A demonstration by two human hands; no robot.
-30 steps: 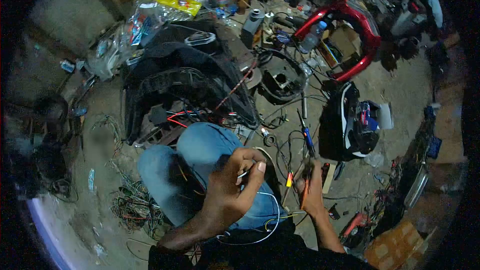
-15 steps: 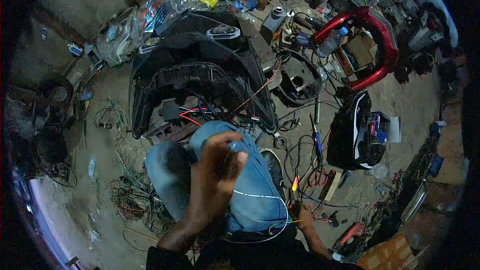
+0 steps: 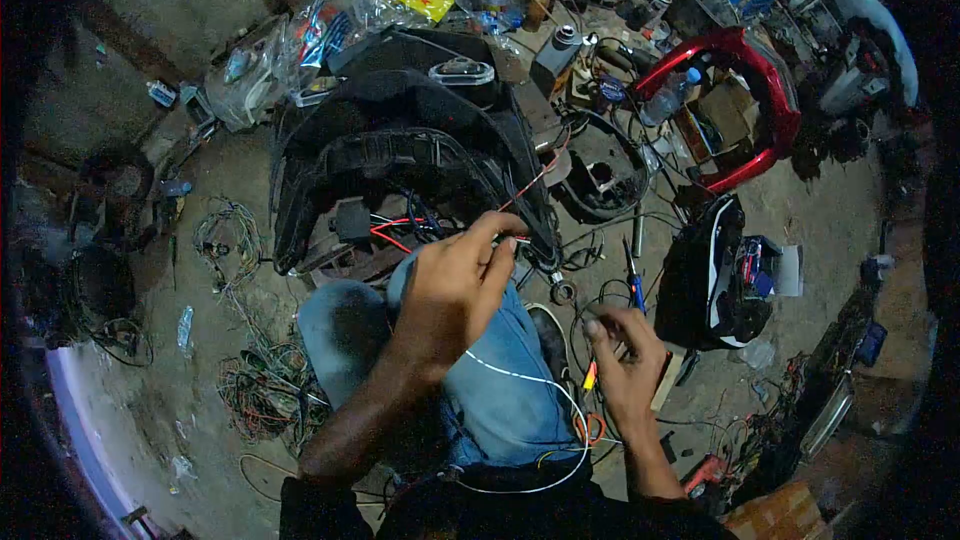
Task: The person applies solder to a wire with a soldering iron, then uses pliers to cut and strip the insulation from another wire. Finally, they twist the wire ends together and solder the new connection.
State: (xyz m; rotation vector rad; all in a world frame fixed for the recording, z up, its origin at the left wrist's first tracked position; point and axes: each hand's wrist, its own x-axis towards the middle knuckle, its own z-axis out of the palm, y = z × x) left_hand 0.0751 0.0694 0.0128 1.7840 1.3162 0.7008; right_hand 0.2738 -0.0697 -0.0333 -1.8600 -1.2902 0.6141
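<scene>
My left hand (image 3: 450,285) reaches over my knee, its thumb and fingertips pinched at the end of a thin red wire (image 3: 535,185) that runs up across the black plastic scooter panel (image 3: 400,100). My right hand (image 3: 630,365) hangs above the floor to the right of my knee. Its fingers are curled and the thumb is close to them; whatever is between the tips is too small to make out. A white wire (image 3: 530,378) loops over my leg. Below the right hand lies an orange-handled tool (image 3: 592,428).
A soldering iron (image 3: 635,285) with a blue handle lies beyond my right hand. To the right stands a black and white bag-like object (image 3: 715,275). A red curved panel (image 3: 780,125) sits at the back right. Tangled wires (image 3: 265,390) lie on the left floor.
My left hand has moved up and right to the red wire's end. My right hand has risen from the floor, leaving the orange-handled tool visible below it. The view has shifted slightly.
</scene>
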